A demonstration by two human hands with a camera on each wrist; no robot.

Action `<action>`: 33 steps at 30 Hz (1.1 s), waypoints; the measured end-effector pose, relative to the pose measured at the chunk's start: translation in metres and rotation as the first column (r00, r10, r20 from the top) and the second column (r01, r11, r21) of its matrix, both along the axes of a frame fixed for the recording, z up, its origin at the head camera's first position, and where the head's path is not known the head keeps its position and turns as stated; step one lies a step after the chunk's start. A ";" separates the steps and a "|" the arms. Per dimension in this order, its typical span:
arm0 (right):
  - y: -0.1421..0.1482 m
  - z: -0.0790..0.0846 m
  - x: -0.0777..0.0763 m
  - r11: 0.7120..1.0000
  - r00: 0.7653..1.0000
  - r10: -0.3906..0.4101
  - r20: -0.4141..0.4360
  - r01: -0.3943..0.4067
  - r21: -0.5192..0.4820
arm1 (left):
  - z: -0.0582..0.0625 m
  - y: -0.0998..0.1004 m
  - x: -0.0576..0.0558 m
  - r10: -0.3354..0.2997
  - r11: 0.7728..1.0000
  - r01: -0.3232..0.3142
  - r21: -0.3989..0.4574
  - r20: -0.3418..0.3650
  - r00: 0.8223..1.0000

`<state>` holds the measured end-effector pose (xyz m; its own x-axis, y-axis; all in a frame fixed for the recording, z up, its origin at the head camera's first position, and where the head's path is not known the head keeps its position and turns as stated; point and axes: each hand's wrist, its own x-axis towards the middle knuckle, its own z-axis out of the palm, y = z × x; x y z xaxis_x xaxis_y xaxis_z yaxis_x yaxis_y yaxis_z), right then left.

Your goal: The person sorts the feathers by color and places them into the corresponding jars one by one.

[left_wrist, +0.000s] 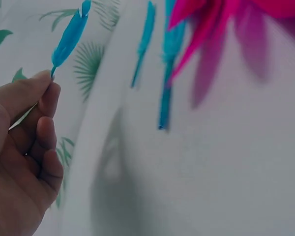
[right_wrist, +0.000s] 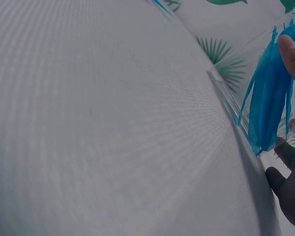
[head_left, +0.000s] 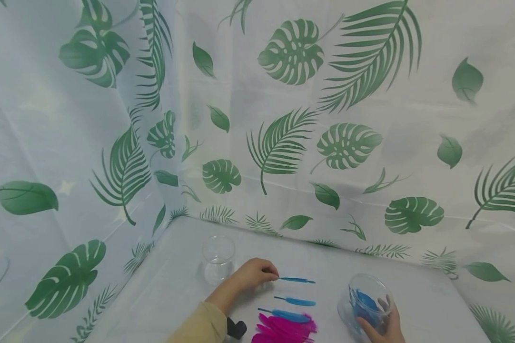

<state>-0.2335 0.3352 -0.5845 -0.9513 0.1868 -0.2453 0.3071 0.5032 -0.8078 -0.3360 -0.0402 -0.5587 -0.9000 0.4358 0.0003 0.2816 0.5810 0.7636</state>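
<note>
My left hand (head_left: 256,274) pinches a blue feather (head_left: 298,280) by its quill, between thumb and forefinger. In the left wrist view the feather (left_wrist: 71,37) points up from the fingertips, and the other fingers are curled beneath. At the right, my right hand (head_left: 388,328) grips a transparent cup (head_left: 371,276) with thumb and fingers around its side. Several blue feathers (head_left: 364,302) stand bunched inside that cup. Two more blue feathers, an upper one (head_left: 298,301) and a lower one (head_left: 285,315), lie on the white table between the hands.
A pile of magenta feathers (head_left: 283,329) lies at the table's near side, touching the lower blue feather. A second transparent cup (head_left: 219,250) stands behind the left forearm. Leaf-printed sheets (head_left: 283,200) rise along the table's back and left edges.
</note>
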 end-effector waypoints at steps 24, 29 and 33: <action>0.005 -0.008 -0.004 1.000 1.000 -0.018 0.026 0.017 0.018 | 0.092 0.027 -0.033 -0.040 0.999 0.043 0.014 -0.158 0.987; 0.006 -0.010 -0.007 1.000 0.999 -0.021 0.030 0.021 0.015 | 0.103 0.043 -0.031 -0.070 0.998 0.070 -0.007 -0.180 0.981; 0.005 -0.007 -0.006 0.999 0.999 -0.023 0.034 0.022 0.026 | 0.109 0.057 -0.025 -0.089 0.996 0.092 0.006 -0.178 0.980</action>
<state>-0.2398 0.3401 -0.5920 -0.9378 0.2148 -0.2727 0.3460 0.5160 -0.7836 -0.3609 0.0172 -0.4494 -0.8420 0.5142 0.1634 0.4645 0.5366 0.7045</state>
